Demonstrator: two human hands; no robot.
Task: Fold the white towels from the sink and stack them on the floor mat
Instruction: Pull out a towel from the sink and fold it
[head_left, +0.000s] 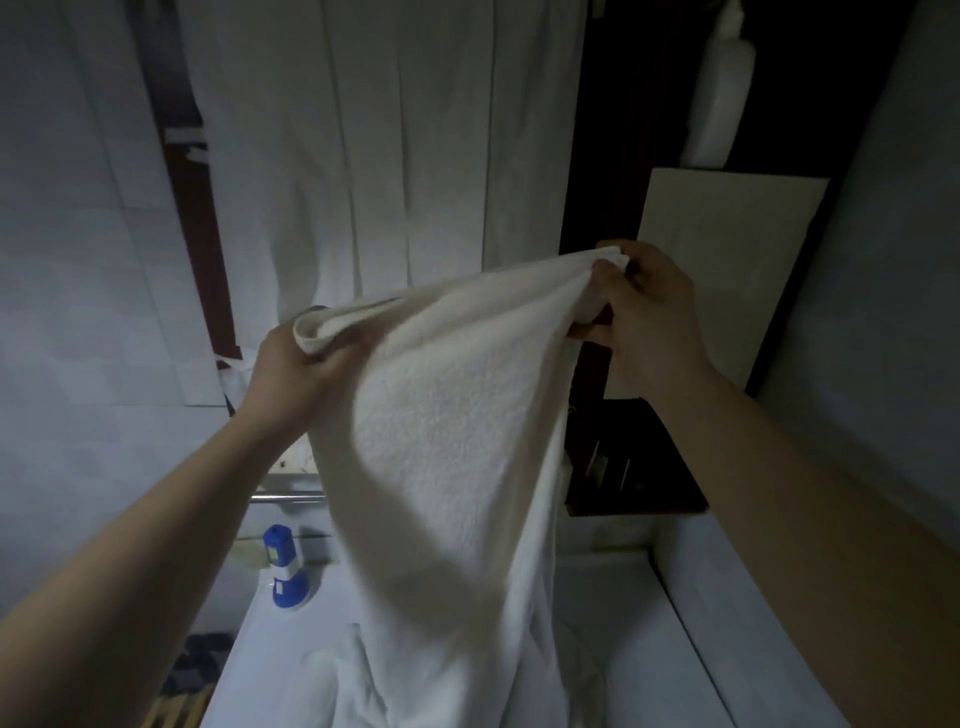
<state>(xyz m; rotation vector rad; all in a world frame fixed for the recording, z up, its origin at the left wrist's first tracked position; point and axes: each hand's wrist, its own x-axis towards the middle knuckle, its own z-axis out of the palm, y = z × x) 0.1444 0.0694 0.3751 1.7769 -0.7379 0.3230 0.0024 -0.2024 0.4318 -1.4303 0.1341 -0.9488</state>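
A white towel (447, 441) hangs in the air in front of me, held by its top edge. My left hand (296, 374) grips its left corner and my right hand (644, 312) pinches its right corner, higher up. The cloth drapes down into the white sink (691, 623), where more white towels (343, 680) lie crumpled at the bottom. The floor mat is not clearly in view.
A blue and white bottle (283, 569) stands on the sink's left rim beside a metal rail (285, 498). A white curtain (363, 156) hangs behind, next to a dark wooden frame and a pale board (727, 270) at right. The room is dim.
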